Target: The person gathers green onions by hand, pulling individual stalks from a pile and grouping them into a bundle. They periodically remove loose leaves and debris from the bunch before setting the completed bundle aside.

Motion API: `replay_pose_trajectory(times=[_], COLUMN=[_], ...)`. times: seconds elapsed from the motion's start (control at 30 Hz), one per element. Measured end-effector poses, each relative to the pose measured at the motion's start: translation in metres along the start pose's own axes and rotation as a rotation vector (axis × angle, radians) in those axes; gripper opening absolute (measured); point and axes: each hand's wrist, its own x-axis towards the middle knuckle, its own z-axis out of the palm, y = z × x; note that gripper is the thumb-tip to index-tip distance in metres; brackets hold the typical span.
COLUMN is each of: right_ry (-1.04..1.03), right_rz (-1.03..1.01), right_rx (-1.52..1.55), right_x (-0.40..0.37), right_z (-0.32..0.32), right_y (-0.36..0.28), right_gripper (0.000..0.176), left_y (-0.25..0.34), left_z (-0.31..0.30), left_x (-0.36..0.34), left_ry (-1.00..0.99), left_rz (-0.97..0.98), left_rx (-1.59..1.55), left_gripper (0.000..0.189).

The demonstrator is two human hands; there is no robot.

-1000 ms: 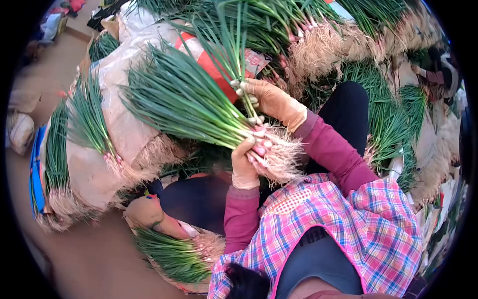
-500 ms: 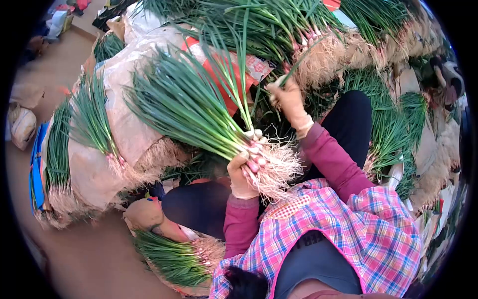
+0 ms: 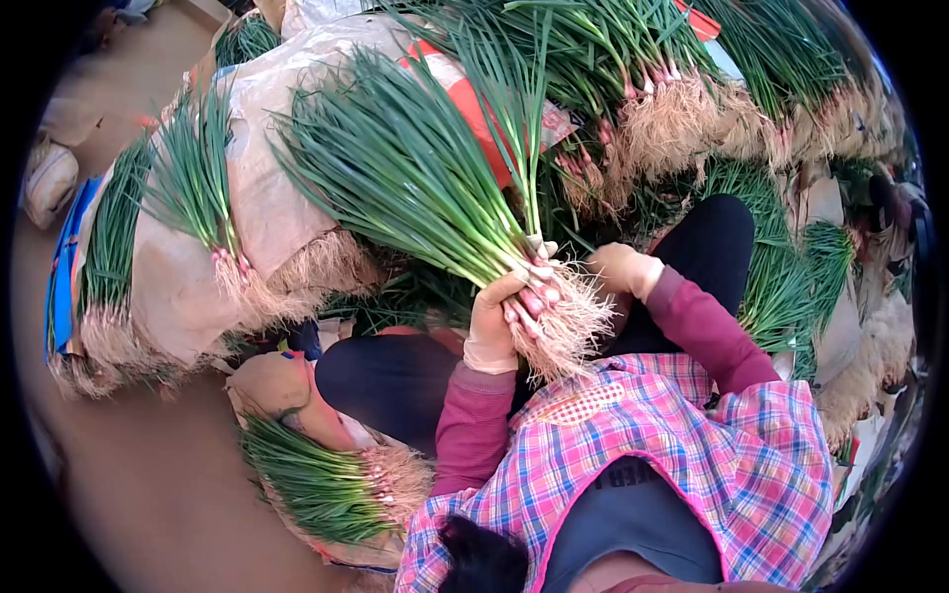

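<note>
My left hand (image 3: 497,314) is closed around a bunch of spring onions (image 3: 425,188) just above their pinkish bulbs. The green leaves fan up and to the left, while the pale roots (image 3: 568,331) spread to the right of my hand. A few stalks (image 3: 532,168) stand apart from the rest, on the bunch's right side. Beside the roots is my right hand (image 3: 621,270), its fingers curled and partly hidden, so what they may hold cannot be made out. Both hands wear thin, light-coloured gloves.
Piles of spring onions (image 3: 682,74) lie ahead and to the right. A paper-covered stack (image 3: 287,198) stands at the left, a separate bunch (image 3: 213,188) resting on it. Another bundle (image 3: 316,484) lies by my left leg. My knee (image 3: 707,242) rises beyond my right arm.
My right hand has come down and nearer to me, from the pile ahead to beside the bunch's roots. My left hand keeps its hold. The view has shifted slightly.
</note>
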Motion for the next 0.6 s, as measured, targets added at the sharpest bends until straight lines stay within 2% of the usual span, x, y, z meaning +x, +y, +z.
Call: replay_pose_trajectory(times=[0.07,0.13,0.17,0.23,0.3,0.33,0.43,0.47,0.5,0.57,0.6], right_ry=[0.532,0.738,0.658,0.592,0.551,0.496,0.443,0.394,0.420,0.399,0.486], right_rz=[-0.075,-0.313,-0.371,-0.451,-0.483,-0.516,-0.482,-0.495,-0.533,-0.518,-0.455], right_rx=[0.356,0.181,0.171,0.141,0.054,-0.028,0.001,-0.096,-0.234,-0.209,-0.137], right_x=[-0.005,0.000,0.009,0.033,0.038,0.041,0.046,0.050,0.059,0.058,0.054], right_z=[-0.040,-0.082,-0.090,-0.085,-0.091,-0.093,-0.089,-0.089,-0.082,-0.084,-0.081], right_y=[-0.037,-0.075,-0.082,-0.090,-0.090,-0.093,-0.096,-0.095,-0.088,-0.093,-0.089], right_gripper=[0.024,0.022,0.030,0.027,0.026,0.025,0.024,0.022,0.017,0.011,0.012], left_y=[-0.006,-0.005,-0.003,-0.006,-0.005,0.000,0.007,0.005,0.001,-0.002,0.002], left_z=[-0.010,-0.010,-0.018,-0.034,-0.026,-0.022,-0.006,-0.014,-0.015,-0.011,-0.006], left_x=[-0.001,-0.001,-0.002,0.002,-0.003,-0.005,-0.009,-0.006,-0.006,-0.007,-0.009], left_ry=[0.053,0.091,0.073,0.009,0.141,0.120,0.214,0.182,0.183,0.226,0.242], left_rz=[-0.001,-0.033,-0.067,-0.128,-0.122,-0.124,-0.136,-0.152,-0.140,-0.121,-0.156], left_rx=[0.024,0.071,0.109,0.088,0.131,0.238,0.253,0.293,0.319,0.302,0.229], left_gripper=[0.050,0.044,0.042,0.037,0.031,0.029,0.028,0.028,0.029,0.031,0.029])
